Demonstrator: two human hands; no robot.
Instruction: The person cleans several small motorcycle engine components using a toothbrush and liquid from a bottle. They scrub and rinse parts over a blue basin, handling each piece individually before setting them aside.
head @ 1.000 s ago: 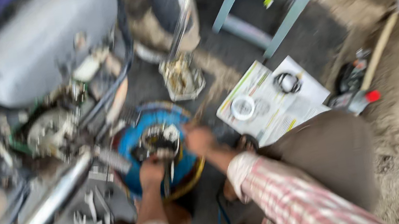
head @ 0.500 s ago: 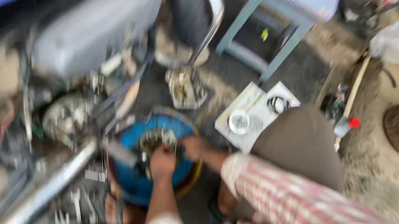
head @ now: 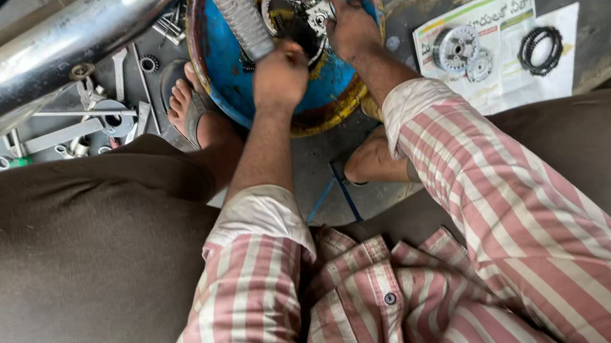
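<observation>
person squatting on the floor, both hands down in a blue basin (head: 240, 75) set between the feet. left hand (head: 278, 77) curled into a loose fist at the basin's middle, fingers closed on something i cannot make out. right hand (head: 350, 26) cupped over a small metal part (head: 319, 17), fingertips pinching it against the dark engine piece (head: 283, 3) in the basin.

chrome exhaust pipe (head: 45, 49) runs along the top left; spanners (head: 67, 129) and loose bits lie on the floor beneath it. a newspaper (head: 494, 40) to the right carries a clutch hub (head: 455, 47) and a toothed ring (head: 540, 49).

judgement: fitting or cleaning of small parts under way, mid-step. next move likely needs a steady left-hand hold while the right seats or frees the part.
</observation>
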